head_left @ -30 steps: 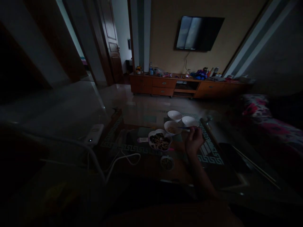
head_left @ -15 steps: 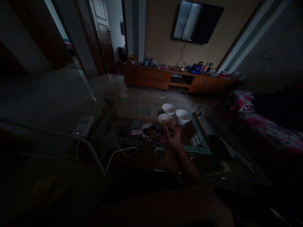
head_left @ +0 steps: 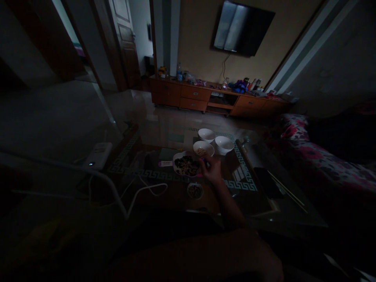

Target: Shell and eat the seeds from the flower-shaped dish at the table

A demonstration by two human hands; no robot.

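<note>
Brought leftward and nearer the body since a second ago in the head view, from the right of the near white bowl [head_left: 208,145] to the right end of the flower-shaped dish [head_left: 177,155], with the right hand [head_left: 211,168] carrying a slim purple utensil [head_left: 203,159]. Hemmed in at the back by that near bowl of pale pieces, then by a left white bowl [head_left: 206,134] and a right white bowl [head_left: 224,144]. Bounded in front by a small bowl [head_left: 188,190] of food, well to the left by a looped white cable [head_left: 160,185], and well to the right by chopsticks [head_left: 288,192], all over a glass table [head_left: 176,199]. Curled in tightly, fingers pinching the utensil's handle. Held at the dish's right edge, seemingly pointing left and down toward the food, with long axis mostly hidden by fingers and dimness. Cannot tell whether touching the food. Cannot tell the left hand's state either.
</note>
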